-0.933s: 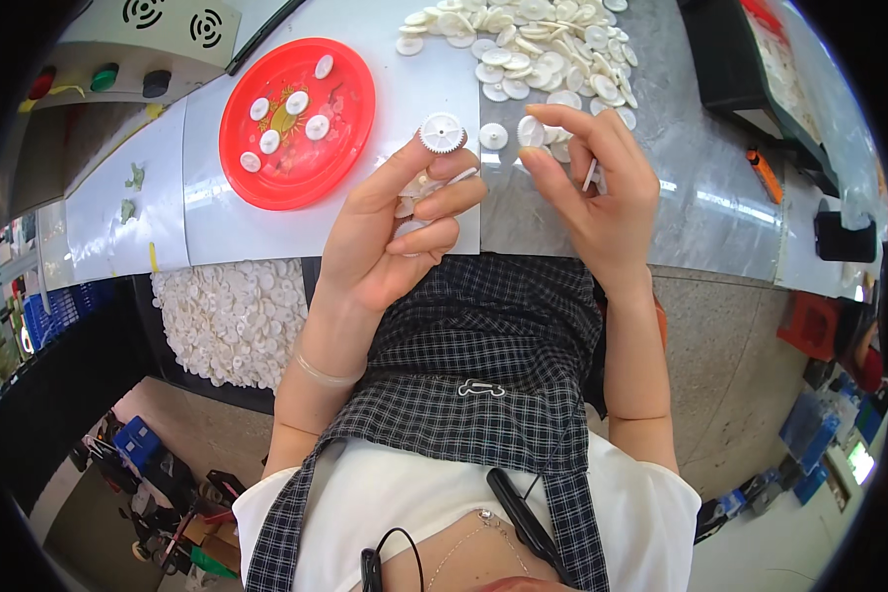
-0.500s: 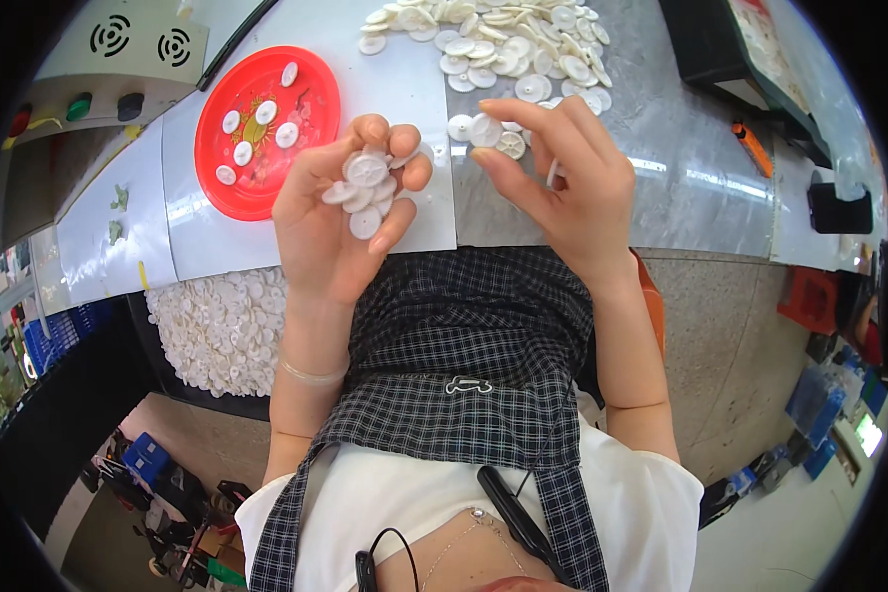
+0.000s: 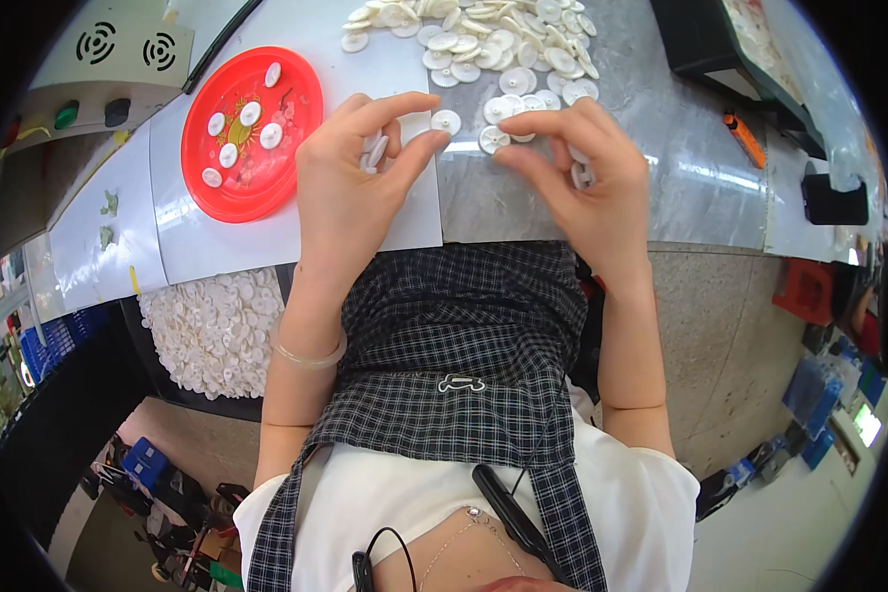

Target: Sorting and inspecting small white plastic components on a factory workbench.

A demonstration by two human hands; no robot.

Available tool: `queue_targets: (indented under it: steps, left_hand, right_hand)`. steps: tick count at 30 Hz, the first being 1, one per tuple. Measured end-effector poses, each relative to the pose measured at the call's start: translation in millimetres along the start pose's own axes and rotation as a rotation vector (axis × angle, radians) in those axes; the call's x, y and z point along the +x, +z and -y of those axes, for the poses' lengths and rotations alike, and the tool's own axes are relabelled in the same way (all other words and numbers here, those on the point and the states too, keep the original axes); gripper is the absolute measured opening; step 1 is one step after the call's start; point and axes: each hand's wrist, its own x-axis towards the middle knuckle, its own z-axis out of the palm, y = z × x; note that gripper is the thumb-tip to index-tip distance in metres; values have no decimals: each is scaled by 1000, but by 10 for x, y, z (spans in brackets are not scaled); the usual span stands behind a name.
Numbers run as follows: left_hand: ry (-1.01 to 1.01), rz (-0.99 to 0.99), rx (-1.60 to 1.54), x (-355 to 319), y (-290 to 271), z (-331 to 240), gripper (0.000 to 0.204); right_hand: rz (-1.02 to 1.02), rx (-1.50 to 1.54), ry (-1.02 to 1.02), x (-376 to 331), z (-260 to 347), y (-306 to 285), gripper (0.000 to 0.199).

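My left hand (image 3: 360, 168) is curled around several small white plastic discs (image 3: 373, 153), mostly hidden behind its fingers. Its thumb and index tips are apart, on either side of a white disc (image 3: 446, 121) that seems to lie on the table; contact is unclear. At my right hand (image 3: 587, 178), the thumb and index finger close on the edge of a spoked white disc (image 3: 493, 140). More white discs (image 3: 581, 175) are tucked under that hand's other fingers. A few loose discs (image 3: 533, 103) lie just beyond it.
A red plate (image 3: 199, 194) at left carries several discs. Beyond my hands spreads a large disc pile (image 3: 503, 44). Below the table's left edge, a dark container holds many white pieces (image 3: 212, 335). An orange-handled tool (image 3: 745, 140) and a black object (image 3: 835, 200) lie right.
My left hand has turned over from palm-up and moved right, hiding most of its discs. The disc that was raised in my right fingertips no longer shows there; they now meet another disc.
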Motion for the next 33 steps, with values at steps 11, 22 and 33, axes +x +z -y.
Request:
queue_targets:
  steps: [11, 22, 33]
  left_hand:
    - [113, 15, 98, 53, 63, 67, 13]
    - [-792, 461, -1812, -266, -114, 31, 17]
    - [-878, 438, -2017, -350, -92, 36, 22]
  right_hand:
    - [54, -313, 24, -24, 7, 97, 36]
    - [-2, -190, 46, -18, 58, 91, 33]
    - [-29, -155, -11, -30, 110, 98, 37]
